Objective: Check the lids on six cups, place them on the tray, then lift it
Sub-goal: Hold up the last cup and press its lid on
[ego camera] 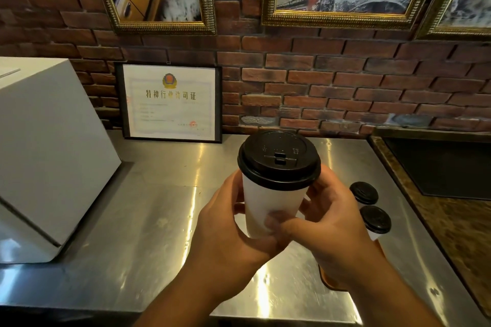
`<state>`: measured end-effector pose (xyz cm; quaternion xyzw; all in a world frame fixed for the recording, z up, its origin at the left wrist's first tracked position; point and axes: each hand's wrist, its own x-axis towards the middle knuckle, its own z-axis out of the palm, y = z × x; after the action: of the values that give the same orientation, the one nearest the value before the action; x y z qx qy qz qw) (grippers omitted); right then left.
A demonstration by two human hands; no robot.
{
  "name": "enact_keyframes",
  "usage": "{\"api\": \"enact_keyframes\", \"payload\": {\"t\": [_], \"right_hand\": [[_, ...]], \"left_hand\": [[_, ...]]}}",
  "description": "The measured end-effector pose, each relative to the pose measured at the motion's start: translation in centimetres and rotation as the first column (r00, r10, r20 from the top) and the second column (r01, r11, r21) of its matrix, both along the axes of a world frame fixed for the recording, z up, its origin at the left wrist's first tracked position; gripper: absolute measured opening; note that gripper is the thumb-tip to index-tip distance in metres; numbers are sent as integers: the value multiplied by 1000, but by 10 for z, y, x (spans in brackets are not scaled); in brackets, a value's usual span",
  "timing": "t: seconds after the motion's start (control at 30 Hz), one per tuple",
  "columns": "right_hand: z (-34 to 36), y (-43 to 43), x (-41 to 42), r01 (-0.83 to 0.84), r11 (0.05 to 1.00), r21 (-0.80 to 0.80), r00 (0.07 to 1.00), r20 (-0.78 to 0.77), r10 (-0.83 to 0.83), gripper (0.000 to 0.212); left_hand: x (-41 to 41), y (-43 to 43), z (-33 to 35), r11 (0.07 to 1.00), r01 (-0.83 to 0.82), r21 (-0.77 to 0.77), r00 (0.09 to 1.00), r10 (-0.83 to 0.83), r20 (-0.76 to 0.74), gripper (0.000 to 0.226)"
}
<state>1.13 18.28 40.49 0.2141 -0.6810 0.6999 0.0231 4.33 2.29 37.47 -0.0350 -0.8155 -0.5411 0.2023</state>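
White box fills nine o'clock of the view, standing on the steel counter. Just right of it, at eleven o'clock, a framed certificate leans on the brick wall.

At the centre the left hand curls round the left side of a white paper cup, which is upright and raised off the counter. Its black lid sits level on the rim, at twelve o'clock of both hands. The right hand wraps the cup's right side, thumb laid across the front wall.

At three o'clock of that cup, two more lidded cups stand close together. A brown tray corner shows at five o'clock under the right wrist, which hides whether those cups stand on it. A dark basin lies at the far right.
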Motion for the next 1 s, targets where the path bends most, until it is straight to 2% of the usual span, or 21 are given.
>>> {"api": "enact_keyframes", "payload": {"t": [0.17, 0.5, 0.67, 0.9, 1.0], "right_hand": [[1, -1, 0, 26, 998, -50, 1000, 11, -25, 76], [4, -5, 1, 28, 997, -72, 999, 35, -25, 71], [5, -6, 0, 59, 995, -80, 998, 38, -56, 73], [6, -6, 1, 37, 998, -45, 998, 57, -34, 67], [5, -6, 1, 51, 997, -50, 998, 52, -48, 67]], "left_hand": [[-4, -3, -4, 998, 43, -54, 999, -43, -1, 95], [-5, -4, -4, 999, 39, -37, 999, -39, 5, 90], [-5, -3, -8, 996, 73, -48, 997, -71, 30, 101], [-5, -5, -4, 997, 78, 0, 997, -78, 22, 97], [-5, -5, -3, 994, 112, 6, 993, -112, 27, 105]]}}
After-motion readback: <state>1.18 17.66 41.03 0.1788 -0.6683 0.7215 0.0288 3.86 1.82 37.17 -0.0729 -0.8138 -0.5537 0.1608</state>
